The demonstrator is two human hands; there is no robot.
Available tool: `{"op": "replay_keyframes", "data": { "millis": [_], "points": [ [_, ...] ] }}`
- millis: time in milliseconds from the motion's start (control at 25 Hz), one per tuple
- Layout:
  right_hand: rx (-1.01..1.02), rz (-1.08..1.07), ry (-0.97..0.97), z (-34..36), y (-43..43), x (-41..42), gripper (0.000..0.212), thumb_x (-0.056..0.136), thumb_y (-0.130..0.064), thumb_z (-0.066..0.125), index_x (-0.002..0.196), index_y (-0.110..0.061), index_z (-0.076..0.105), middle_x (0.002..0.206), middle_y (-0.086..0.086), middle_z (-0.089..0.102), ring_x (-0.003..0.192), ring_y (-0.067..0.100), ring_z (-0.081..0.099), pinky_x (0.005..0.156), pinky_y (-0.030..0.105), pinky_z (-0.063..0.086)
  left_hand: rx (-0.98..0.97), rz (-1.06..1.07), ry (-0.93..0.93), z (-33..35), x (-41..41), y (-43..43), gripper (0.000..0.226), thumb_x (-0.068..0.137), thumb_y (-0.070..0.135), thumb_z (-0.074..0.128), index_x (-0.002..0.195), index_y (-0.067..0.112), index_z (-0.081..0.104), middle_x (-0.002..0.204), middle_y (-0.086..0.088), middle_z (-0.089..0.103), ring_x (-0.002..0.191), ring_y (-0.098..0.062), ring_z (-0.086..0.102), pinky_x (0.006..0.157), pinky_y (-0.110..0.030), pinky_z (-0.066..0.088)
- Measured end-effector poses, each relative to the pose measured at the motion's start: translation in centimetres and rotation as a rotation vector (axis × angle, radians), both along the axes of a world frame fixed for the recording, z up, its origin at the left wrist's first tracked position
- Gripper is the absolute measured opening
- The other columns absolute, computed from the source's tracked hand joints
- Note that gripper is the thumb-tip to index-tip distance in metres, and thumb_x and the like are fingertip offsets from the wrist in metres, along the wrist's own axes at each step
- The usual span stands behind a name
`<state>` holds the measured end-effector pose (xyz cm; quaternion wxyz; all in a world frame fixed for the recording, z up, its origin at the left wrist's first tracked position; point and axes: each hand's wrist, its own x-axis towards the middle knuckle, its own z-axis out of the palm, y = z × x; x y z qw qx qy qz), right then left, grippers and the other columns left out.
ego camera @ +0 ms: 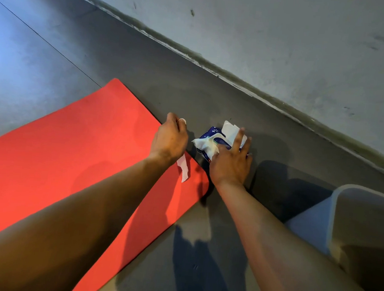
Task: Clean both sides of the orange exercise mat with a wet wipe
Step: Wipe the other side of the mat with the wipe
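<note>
Grey floor fills most of the frame, smooth and hard, with a rough grey wall point(286, 38) across the upper right. An orange mat point(71, 147) lies flat on the floor from the middle down to the lower left, soft-looking and plain, its lower end cut off. Just right of its edge sits a blue and white pack of wipes point(212, 137) with its white flap up; the writing on it is too small to read. The right hand point(231, 162) rests on the pack with fingers spread, and a white wipe bunches out beside it. The left hand point(169, 139) is curled, pinching a thin white strip point(184, 167) over the mat's edge. A pale blue bin point(363, 227) is cut off at the right.
</note>
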<state>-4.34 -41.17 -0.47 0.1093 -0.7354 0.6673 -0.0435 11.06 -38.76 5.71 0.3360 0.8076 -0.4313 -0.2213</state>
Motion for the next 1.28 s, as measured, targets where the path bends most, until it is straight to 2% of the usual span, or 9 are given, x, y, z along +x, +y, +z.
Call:
{"op": "replay_keyframes", "data": {
  "millis": [120,280,400,760,840,960,1040,1160,1280],
  "points": [
    [-0.051,0.049,-0.003,1.0,-0.6,0.1,0.036,0.094,-0.036,0.062,0.129,-0.027,0.06,0.166,0.014,0.005,0.153,0.042,0.003,0.121,0.058,0.018,0.014,-0.057,-0.001,-0.2,-0.3,-0.1,0.026,0.102,0.032,0.035,0.099,0.01,0.048,0.085,-0.006,0.061,0.079,-0.029,0.057,0.068,-0.04,0.043],
    [-0.199,0.119,-0.157,2.1,-0.5,0.5,0.032,0.092,-0.023,0.065,0.122,-0.015,0.06,0.129,0.01,0.054,0.124,0.03,0.05,0.106,0.045,0.043,0.017,-0.073,-0.008,-0.3,-0.4,-0.1,0.025,0.102,0.032,0.036,0.097,0.012,0.049,0.085,-0.004,0.061,0.073,-0.02,0.055,0.065,-0.036,0.039],
    [-0.07,0.109,-0.271,1.6,0.3,1.1,0.039,0.094,-0.021,0.065,0.129,-0.013,0.052,0.128,0.01,0.059,0.119,0.028,0.058,0.098,0.044,0.052,0.029,-0.077,-0.022,-0.3,-0.4,0.0,0.024,0.102,0.031,0.036,0.097,0.012,0.049,0.083,-0.001,0.059,0.071,-0.014,0.053,0.061,-0.035,0.036],
    [0.079,0.145,-0.085,1.3,1.3,1.3,0.048,0.098,-0.029,0.059,0.141,-0.014,0.044,0.137,0.015,0.058,0.126,0.033,0.057,0.098,0.05,0.053,0.073,-0.141,0.092,-0.1,0.1,0.9,0.02,0.101,0.025,0.042,0.089,0.011,0.05,0.076,0.003,0.055,0.065,-0.014,0.047,0.058,-0.031,0.037],
    [0.121,0.059,-0.35,3.1,1.2,2.4,0.034,0.102,-0.033,0.05,0.131,-0.016,0.053,0.124,0.011,0.065,0.11,0.025,0.063,0.09,0.042,0.054,0.035,-0.156,0.207,0.4,0.3,1.0,0.022,0.099,0.023,0.044,0.083,0.01,0.051,0.068,-0.005,0.052,0.06,-0.02,0.048,0.059,-0.035,0.043],
    [0.452,0.017,-1.033,5.2,2.0,4.5,0.031,0.103,-0.031,0.047,0.126,-0.013,0.058,0.111,0.002,0.067,0.08,0.004,0.063,0.066,0.017,0.05,-0.043,-0.06,0.438,1.4,0.9,1.0,0.029,0.1,0.023,0.045,0.074,0.012,0.048,0.058,-0.006,0.051,0.05,-0.02,0.052,0.055,-0.034,0.048],
    [0.622,0.024,-1.275,5.5,2.6,5.7,0.038,0.102,-0.026,0.049,0.133,-0.005,0.055,0.114,0.004,0.063,0.085,0.006,0.063,0.076,0.015,0.052,-0.08,-0.01,0.408,1.9,1.3,1.4,0.029,0.1,0.022,0.045,0.072,0.013,0.045,0.054,-0.001,0.05,0.044,-0.015,0.049,0.049,-0.024,0.043],
    [0.665,0.047,-1.281,5.1,2.5,6.4,0.037,0.091,-0.031,0.061,0.124,-0.016,0.063,0.115,0.003,0.068,0.102,0.018,0.066,0.09,0.037,0.054,-0.129,0.034,0.302,1.8,2.8,2.0,0.022,0.098,0.019,0.047,0.078,0.009,0.05,0.059,-0.006,0.052,0.043,-0.007,0.05,0.05,-0.025,0.039],
    [0.623,0.047,-1.181,4.1,2.4,6.9,0.02,0.089,-0.016,0.069,0.108,-0.009,0.07,0.088,0.001,0.069,0.073,0.006,0.068,0.063,0.024,0.054,-0.16,0.107,0.32,1.2,5.2,2.6,0.021,0.1,0.019,0.055,0.087,0.003,0.06,0.062,-0.003,0.058,0.047,-0.009,0.054,0.053,-0.028,0.048]
  ]
}}
